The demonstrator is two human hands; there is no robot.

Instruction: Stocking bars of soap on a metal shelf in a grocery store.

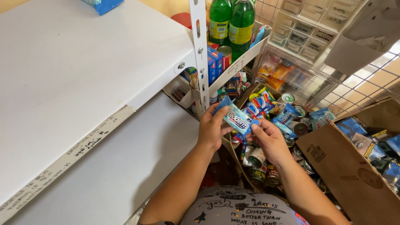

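Small light-blue soap packet (236, 119) held up in the air between both hands, tilted, just in front of the white shelf post (201, 54). Left hand (213, 127) pinches its upper-left end, fingers closed on the wrapper. Right hand (270, 139) grips the lower-right end, thumb on top, fingers curled under. Directly below and behind: open box full of mixed goods, more blue packets (287, 116) and tin cans (258, 164) crowded together. Right of that, brown cardboard flap (346, 166). Left, two white shelf boards (75, 75), the upper one edged with paper tape with handwriting. Up top, two green bottles (231, 21) on a higher shelf, red-topped can (225, 55) beside them. Wire grid wall (366, 83) at far right.
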